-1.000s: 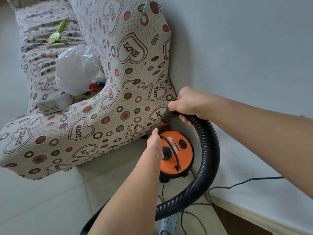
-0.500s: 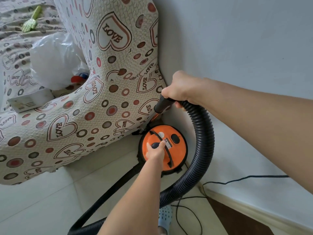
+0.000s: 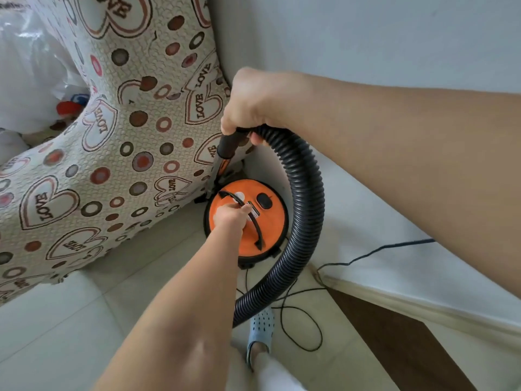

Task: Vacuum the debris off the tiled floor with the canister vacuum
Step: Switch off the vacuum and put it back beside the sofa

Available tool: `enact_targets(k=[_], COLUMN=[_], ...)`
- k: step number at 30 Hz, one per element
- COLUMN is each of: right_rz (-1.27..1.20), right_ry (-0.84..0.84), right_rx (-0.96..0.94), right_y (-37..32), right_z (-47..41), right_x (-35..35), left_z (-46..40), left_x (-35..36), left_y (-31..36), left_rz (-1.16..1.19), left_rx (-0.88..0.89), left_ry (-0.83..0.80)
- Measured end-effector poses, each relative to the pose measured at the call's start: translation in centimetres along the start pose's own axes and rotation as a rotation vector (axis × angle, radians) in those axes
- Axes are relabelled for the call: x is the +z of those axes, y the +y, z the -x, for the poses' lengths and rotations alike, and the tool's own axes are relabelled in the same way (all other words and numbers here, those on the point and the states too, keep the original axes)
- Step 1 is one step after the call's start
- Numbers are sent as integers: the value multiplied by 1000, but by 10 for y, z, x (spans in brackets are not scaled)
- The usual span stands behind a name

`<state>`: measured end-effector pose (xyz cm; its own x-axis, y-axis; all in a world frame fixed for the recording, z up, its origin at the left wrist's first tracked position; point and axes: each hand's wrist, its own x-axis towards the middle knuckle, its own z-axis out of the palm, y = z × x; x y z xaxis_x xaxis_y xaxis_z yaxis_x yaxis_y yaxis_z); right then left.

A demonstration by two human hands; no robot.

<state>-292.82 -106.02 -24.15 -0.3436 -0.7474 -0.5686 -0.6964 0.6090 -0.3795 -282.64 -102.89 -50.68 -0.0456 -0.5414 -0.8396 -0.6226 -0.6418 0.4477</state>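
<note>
Looking down from the head camera, I see at the far left a white plastic bag (image 3: 31, 69) lying on the seat of a sofa (image 3: 135, 114) whose cover is printed with hearts and dots. The sofa's arm sits just beside the wall corner, over the pale tiled floor (image 3: 56, 328).

My left hand (image 3: 229, 217) reaches down onto the vacuum (image 3: 248, 221), a round orange canister that stands on the floor in the corner, between the sofa arm and the white wall (image 3: 366, 38). That grip is closed: the fingers curl round the black carrying handle (image 3: 255, 221) that arches across the orange lid. A black oval button (image 3: 264, 200) shows on the lid just right of the handle.

Above the canister, my right hand (image 3: 253, 105) clasps the black hose (image 3: 307, 198) where its ribbed part meets the smooth end piece, fingers wrapped round it. From there the hose loops out to the right round the canister and drops behind my left forearm.

Below the canister, a thin black cord (image 3: 301, 328) lies in loose loops on the tiles and runs off to the right along the wall. A foot in a pale blue slipper (image 3: 260, 328) stands near the cord. At the lower right a dark brown floor strip (image 3: 394, 340) borders the white baseboard.
</note>
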Motion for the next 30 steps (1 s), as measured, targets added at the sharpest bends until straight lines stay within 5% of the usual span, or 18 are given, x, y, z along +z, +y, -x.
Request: enact_targets(k=[11, 24, 30], right_rz=[54, -33, 4], right_ry=[89, 294, 235], right_rx=[32, 99, 78], right_y=[25, 53, 57], right_z=[14, 10, 14], right_x=[-11, -2, 11], left_z=[-9, -18, -24], left_x=[2, 11, 12], left_y=[-12, -13, -2], left_rz=[-199, -164, -187], left_rx=[85, 80, 122], left_ry=[65, 137, 189])
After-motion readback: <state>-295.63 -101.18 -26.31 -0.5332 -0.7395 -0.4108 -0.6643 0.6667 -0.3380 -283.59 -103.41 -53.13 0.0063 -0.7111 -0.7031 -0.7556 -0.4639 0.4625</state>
